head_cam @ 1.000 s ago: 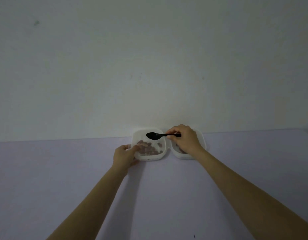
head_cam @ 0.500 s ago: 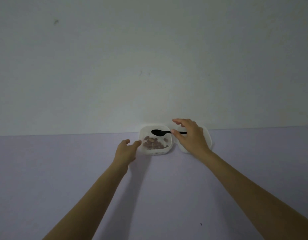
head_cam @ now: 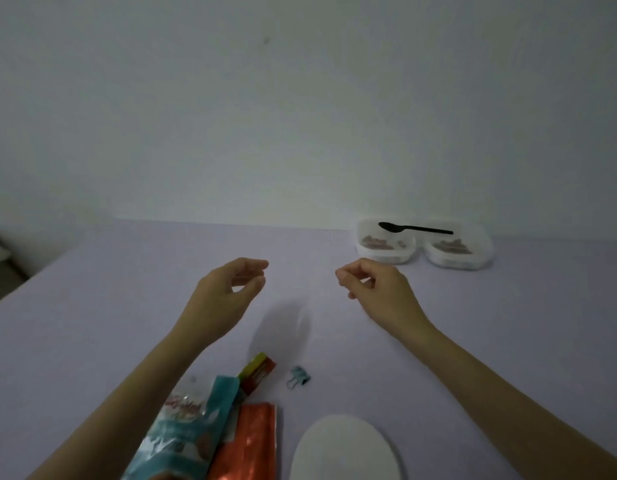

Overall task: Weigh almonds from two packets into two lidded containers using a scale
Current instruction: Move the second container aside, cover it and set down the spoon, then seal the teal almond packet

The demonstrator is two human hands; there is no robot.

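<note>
- Almonds lie in low brown heaps inside two white containers at the far right of the table, close to the wall.
- The first stands just beside the second container; whether they touch cannot be told.
- One black spoon lies across both, its bowl over the first and its handle over the second.
- Two packets lie near the front edge: a teal packet overlaps an orange packet. A red and yellow strip shows behind them; which packet it belongs to is unclear.
- One small teal clip sits just beside that strip.
- One round white disc lies flat at the front, right of the packets; what it is cannot be told.
- The left hand hovers above mid-table, fingers loosely curled, holding nothing.
- The right hand hovers level with it, fingers loosely curled, thumb near forefinger, holding nothing.
- The containers stand beyond and to the right of the right hand, near it but apart, with bare table between.
- The packets lie nearer the person, beside the left forearm.
</note>
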